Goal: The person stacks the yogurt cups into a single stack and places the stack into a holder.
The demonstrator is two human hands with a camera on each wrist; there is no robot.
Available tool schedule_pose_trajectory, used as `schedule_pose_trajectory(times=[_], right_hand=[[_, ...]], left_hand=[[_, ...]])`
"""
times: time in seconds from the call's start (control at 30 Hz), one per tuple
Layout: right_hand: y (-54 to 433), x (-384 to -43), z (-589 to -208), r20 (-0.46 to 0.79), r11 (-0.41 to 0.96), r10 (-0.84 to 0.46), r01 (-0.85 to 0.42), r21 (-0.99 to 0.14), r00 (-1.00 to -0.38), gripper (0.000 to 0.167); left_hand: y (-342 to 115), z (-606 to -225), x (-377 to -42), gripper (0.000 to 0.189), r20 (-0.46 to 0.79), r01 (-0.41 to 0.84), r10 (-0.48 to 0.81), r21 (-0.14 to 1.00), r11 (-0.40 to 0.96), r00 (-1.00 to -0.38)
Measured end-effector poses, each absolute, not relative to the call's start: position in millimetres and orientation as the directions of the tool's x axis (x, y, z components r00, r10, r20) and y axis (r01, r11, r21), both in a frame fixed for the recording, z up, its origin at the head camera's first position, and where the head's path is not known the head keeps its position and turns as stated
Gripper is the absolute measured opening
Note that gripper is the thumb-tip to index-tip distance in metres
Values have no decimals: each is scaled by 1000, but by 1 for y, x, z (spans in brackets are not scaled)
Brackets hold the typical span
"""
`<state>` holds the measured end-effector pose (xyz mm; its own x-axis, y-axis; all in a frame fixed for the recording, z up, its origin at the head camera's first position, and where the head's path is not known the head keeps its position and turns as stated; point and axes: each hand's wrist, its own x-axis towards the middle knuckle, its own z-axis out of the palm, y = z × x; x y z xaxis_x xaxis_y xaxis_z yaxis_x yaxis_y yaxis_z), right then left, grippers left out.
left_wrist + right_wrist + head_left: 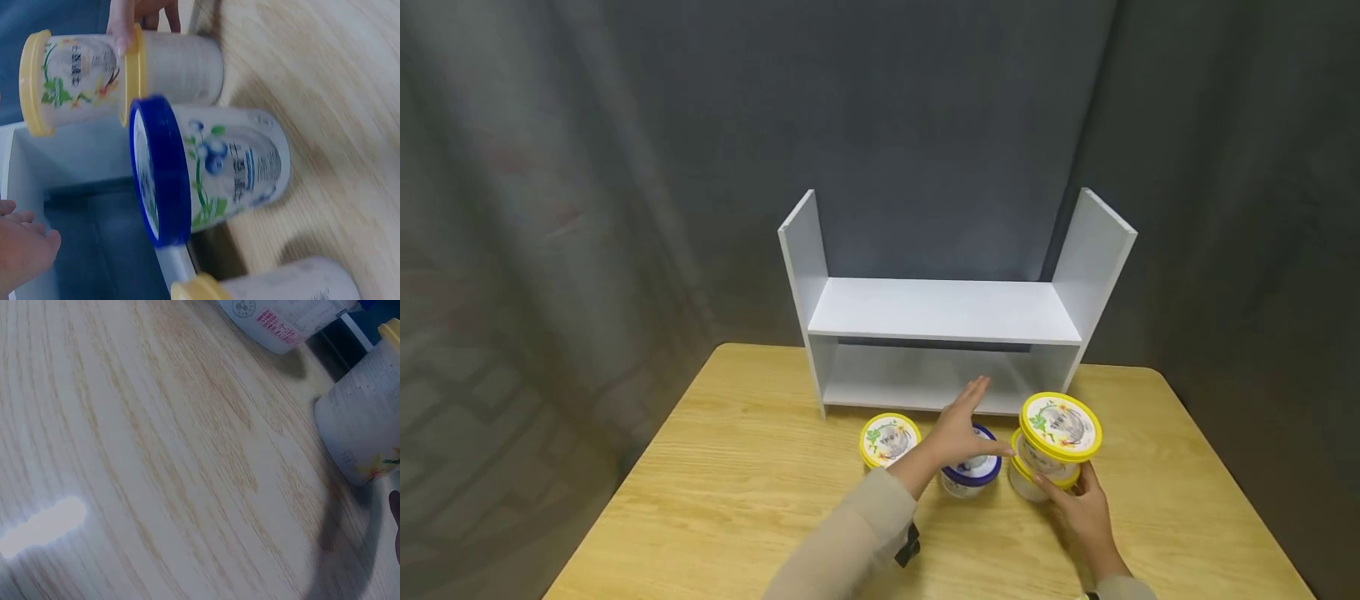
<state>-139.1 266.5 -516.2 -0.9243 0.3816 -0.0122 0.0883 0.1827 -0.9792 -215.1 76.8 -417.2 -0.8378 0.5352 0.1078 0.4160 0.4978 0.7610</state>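
At the right, one yellow-lidded tub (pixel 1060 429) sits on top of a second yellow-lidded tub (pixel 1026 483). My right hand (pixel 1084 512) grips the upper tub low down, where the two meet, its thumb tip near the lower lid's rim. My left hand (pixel 957 433) hovers with fingers spread, thumb pointing toward the stack. Below it stands a tub with a dark blue lid (pixel 976 467), blueberries printed on its side (pixel 228 165). A third yellow-lidded tub (pixel 889 439) stands to the left, partly behind my left forearm.
A white two-tier shelf (pixel 943 308) with tall side panels stands at the back of the wooden table (pixel 760 467). Grey curtains (pixel 925 125) hang behind and on both sides. The tubs stand just in front of the shelf's lower board (pixel 887 375).
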Motion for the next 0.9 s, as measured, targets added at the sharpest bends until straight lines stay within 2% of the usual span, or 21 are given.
schedule_pose_trajectory(times=[0.17,0.73,0.9], right_hand=[[267,-140,-521,-30,178,413,113,-978,-910,83],[268,-140,-514,-10,209,380,97,-973,-925,84],[268,-137,-515,-18,205,374,102,-973,-927,85]], left_hand=[[57,-417,-216,101,100,384,502,773,504,-859],[-15,-426,-223,99,185,379,385,764,522,-904],[-30,-437,-223,97,169,356,369,772,527,-914]])
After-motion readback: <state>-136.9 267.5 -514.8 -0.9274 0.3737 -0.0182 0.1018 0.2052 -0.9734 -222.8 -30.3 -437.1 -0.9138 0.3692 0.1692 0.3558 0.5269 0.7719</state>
